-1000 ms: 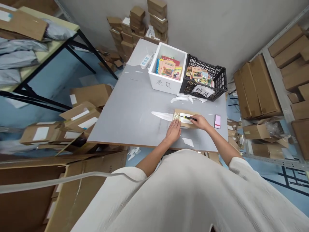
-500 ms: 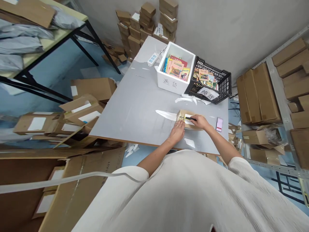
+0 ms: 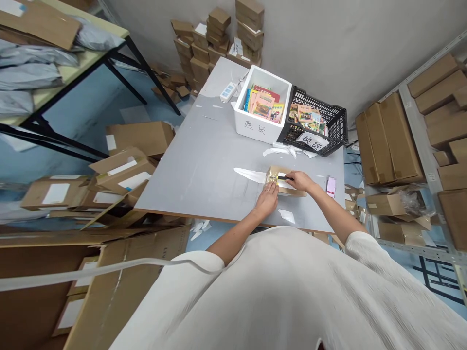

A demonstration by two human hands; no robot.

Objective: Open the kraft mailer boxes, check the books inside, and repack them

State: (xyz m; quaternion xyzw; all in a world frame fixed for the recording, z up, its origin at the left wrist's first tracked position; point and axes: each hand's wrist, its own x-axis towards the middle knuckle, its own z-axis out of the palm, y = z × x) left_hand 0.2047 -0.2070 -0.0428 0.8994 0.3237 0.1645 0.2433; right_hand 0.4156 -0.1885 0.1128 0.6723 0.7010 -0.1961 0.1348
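A small taped cardboard box (image 3: 292, 191) with a white label lies on the grey table (image 3: 197, 160) in front of me. My left hand (image 3: 268, 197) rests on the box's near left end, its fingers stretched over the edge and the tape. In my right hand (image 3: 301, 180) is a slim black box cutter (image 3: 285, 178), held over the top of the box with its tip toward the taped end. The blade itself is too small to make out. A long strip of white paper (image 3: 248, 175) sticks out to the left of the box.
Behind the box stand a white foam bin (image 3: 260, 127) and a black plastic crate (image 3: 337, 129), both holding books. A phone (image 3: 331, 186) lies at right, a power strip (image 3: 228, 92) at the back. Opened cartons (image 3: 140, 138) crowd the floor at left; shelves (image 3: 419, 126) line the right.
The view has shifted slightly. My right hand and the box cutter have moved very little over the box, and my left hand stays on its left end.
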